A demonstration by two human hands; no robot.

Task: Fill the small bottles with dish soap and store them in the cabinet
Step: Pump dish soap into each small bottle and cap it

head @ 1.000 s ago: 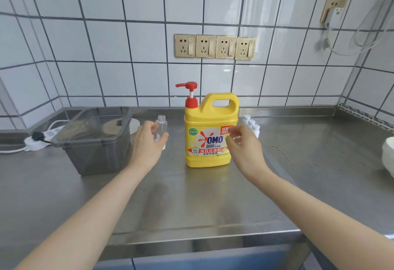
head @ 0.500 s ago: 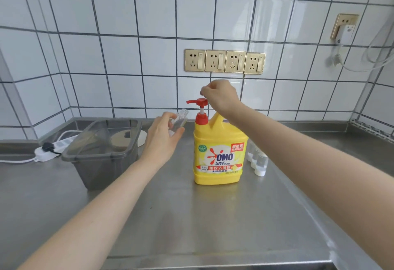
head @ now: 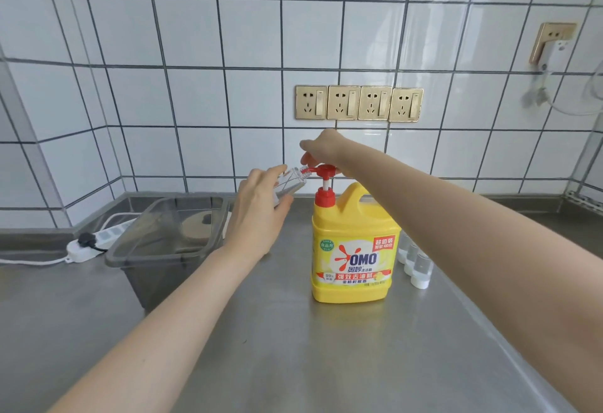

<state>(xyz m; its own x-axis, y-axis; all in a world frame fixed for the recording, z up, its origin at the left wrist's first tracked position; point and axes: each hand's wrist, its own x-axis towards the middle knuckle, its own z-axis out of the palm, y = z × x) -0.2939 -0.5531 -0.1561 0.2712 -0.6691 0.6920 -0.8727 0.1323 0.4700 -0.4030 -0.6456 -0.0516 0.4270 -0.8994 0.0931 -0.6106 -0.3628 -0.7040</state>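
With our left hand [head: 257, 216] closed round the tilted small bottle [head: 291, 181] at the spout's 9 o'clock and our right hand [head: 321, 151] curled loosely over the pump [head: 324, 171], gripping nothing, a misaligned neck could spill soap onto the desk [head: 293, 347].

In front of me runs a stainless steel countertop [head: 293, 363]. At its left side stands a translucent grey plastic bin [head: 163, 246], upright. A round tan lid [head: 195, 228] shows through the bin's wall; whether it lies inside or behind I cannot tell. Left of the bin a white power strip [head: 98, 241] lies on the countertop with a black plug [head: 86, 239] inserted. Above the countertop, four gold wall sockets [head: 359, 104] sit in a row on the white tiled wall [head: 163, 53]. A separate gold socket [head: 553, 39], far right of the row, carries a white plug.
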